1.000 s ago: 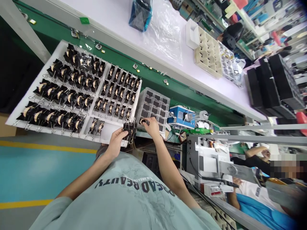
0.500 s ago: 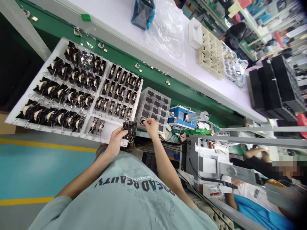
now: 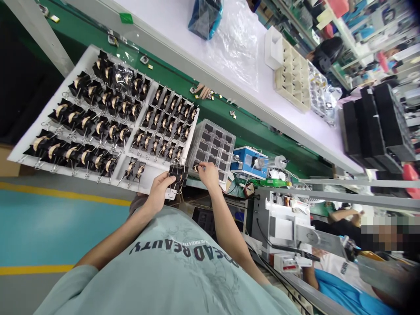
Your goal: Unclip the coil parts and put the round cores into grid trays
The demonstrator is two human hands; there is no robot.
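Note:
My left hand grips a black clipped piece with metal wire handles, over the lower right corner of the white foam tray. My right hand pinches a small round ring at the lower left edge of a clear compartment box with dark squares inside. Rows of black clipped pieces with pale bands fill most of the tray. Two similar pieces lie in its lower compartment, left of my left hand.
A blue device stands right of the compartment box. Behind runs a raised white shelf with a plastic bag and a beige divided tray. Another person's hand is on the green bench beyond. People sit at the right.
Another person's hand has appeared on the green bench under the shelf. The view has shifted slightly. Both my hands keep their holds in nearly the same places.

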